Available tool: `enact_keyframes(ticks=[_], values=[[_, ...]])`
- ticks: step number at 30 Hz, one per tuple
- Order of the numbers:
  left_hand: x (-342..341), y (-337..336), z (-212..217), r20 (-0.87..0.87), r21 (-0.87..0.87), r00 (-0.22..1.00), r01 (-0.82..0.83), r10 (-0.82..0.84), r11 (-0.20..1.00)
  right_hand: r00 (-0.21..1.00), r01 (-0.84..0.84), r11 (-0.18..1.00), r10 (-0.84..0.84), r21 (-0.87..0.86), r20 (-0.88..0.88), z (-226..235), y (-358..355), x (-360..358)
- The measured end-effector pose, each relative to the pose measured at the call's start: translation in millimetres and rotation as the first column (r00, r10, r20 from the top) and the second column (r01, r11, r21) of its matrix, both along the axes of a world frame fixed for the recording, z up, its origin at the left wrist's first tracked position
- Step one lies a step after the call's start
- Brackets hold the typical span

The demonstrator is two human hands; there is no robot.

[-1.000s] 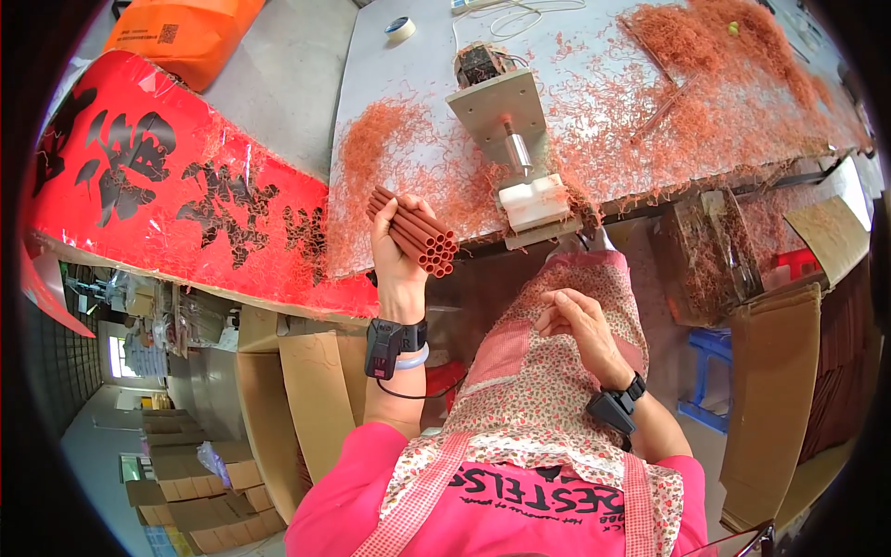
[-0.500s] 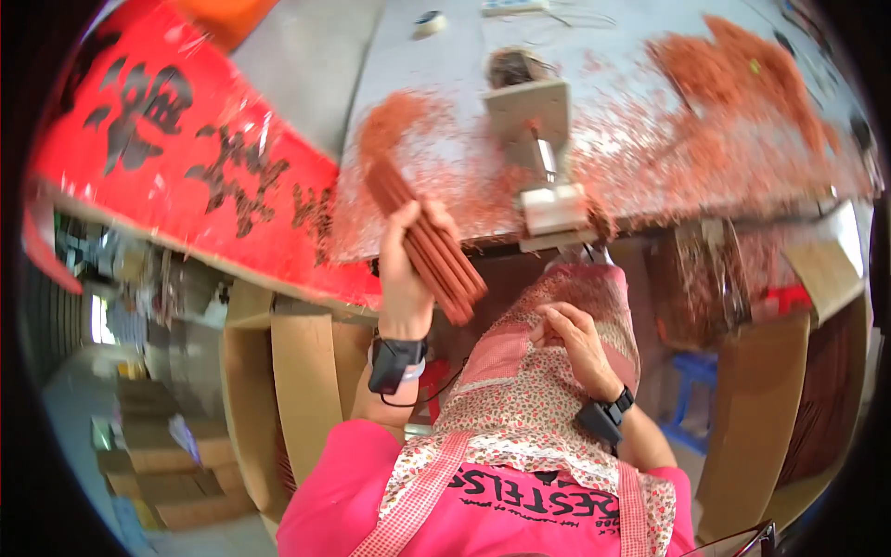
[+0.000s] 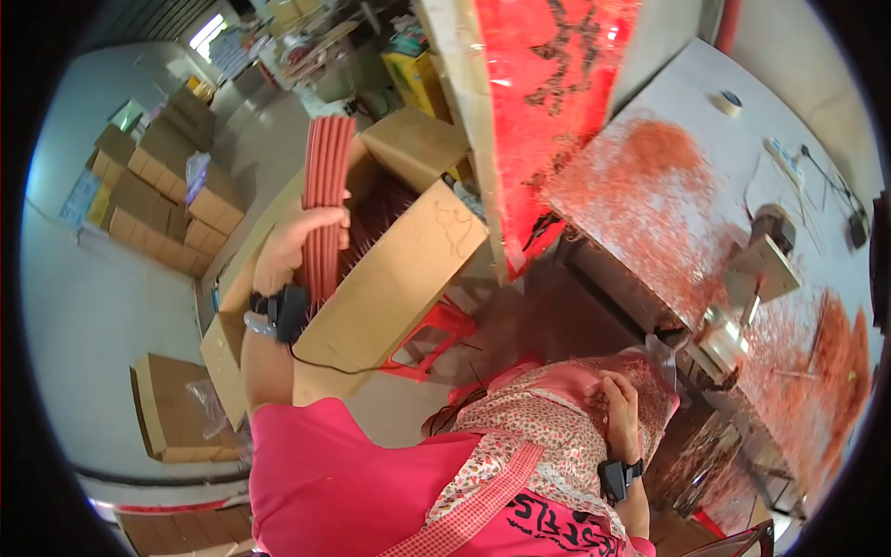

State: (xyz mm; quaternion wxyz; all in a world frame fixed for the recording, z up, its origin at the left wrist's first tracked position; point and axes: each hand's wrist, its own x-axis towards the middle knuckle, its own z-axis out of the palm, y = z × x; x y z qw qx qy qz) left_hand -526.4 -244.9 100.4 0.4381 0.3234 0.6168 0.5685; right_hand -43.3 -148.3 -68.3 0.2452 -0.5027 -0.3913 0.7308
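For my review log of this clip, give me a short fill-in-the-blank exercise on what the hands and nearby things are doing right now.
1. The left hand grips a bundle of long ____ tubes.
2. That bundle is held over an open ____ box.
3. The right hand rests in the person's ____, on the floral apron.
4. The grey worktable is strewn with reddish ____ scraps.

Missing words: red; cardboard; lap; paper
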Motion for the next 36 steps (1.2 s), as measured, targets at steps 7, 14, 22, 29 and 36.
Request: enact_keyframes(ticks=[7, 14, 22, 29, 36], values=[[-143.6, -0.6, -135.2, 0.258, -0.353, 0.821, -0.410, 0.509, 0.841, 0.997, -0.057, 0.998, 0.060, -0.041, 0.057, -26.3, 6.4, -64.1], [-170.0, 103.0, -210.9, 0.280, -0.412, 0.803, -0.395, 0.526, 0.821, 0.996, -0.014, 0.998, 0.019, -0.057, 0.084, -28.8, 27.9, -83.0], [-215.5, 116.6, -318.7, -0.554, -0.558, 0.832, -0.359, -0.014, 0.748, 0.999, 0.044, 0.996, -0.041, -0.083, 0.034, -44.2, 56.9, -75.1], [-213.1, 134.1, -271.7, -0.294, -0.669, 0.943, -0.321, 0.158, 0.670, 0.997, 0.071, 0.993, -0.069, -0.089, 0.022, -58.6, 51.5, -76.0], [-217.6, 164.8, -308.4, -0.227, -0.330, 0.908, -0.411, 0.351, 0.850, 0.997, 0.076, 0.991, -0.077, -0.110, -0.004, -59.7, 56.6, -75.6]])
